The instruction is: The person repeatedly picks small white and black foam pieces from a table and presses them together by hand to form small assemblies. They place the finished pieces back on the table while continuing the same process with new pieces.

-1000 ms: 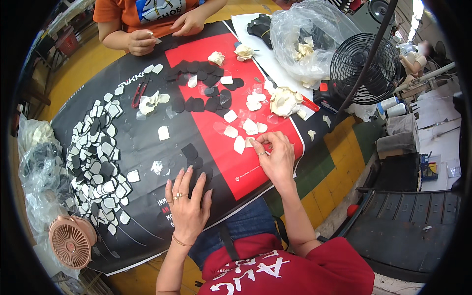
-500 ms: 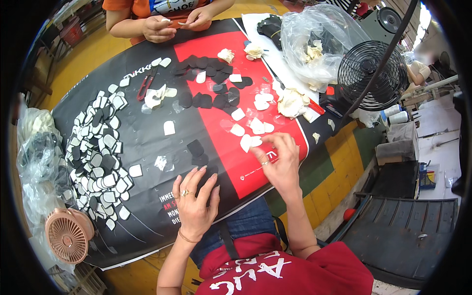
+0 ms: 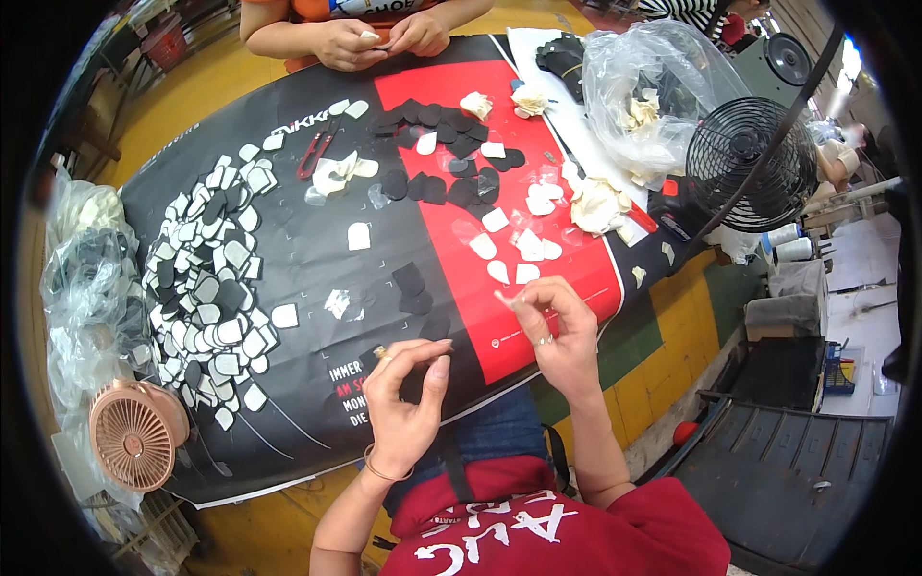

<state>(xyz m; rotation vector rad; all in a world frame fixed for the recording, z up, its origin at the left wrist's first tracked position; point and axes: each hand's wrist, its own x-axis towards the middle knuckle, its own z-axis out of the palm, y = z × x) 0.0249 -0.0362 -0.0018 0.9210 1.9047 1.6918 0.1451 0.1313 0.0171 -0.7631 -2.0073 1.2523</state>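
My right hand is raised over the red part of the table cover, thumb and forefinger closed on a small pale piece. Its exact outline is blurred. My left hand hovers near the front edge with its fingers bent and thumb close to the fingertips. What it holds, if anything, is lost against the black cover. Just beyond it lie dark rounded pieces. White rounded pieces are scattered on the red area beyond my right hand. One white piece rests alone on the black.
A large pile of white and black pieces covers the left side, near a small pink fan. A red cutter, crumpled pale scraps, a clear plastic bag and a black fan lie beyond. Across the table, a person's hands work.
My right hand has lifted from the white pieces with a pale piece in its fingers. My left hand has gone from spread flat to curled. The view has shifted slightly.
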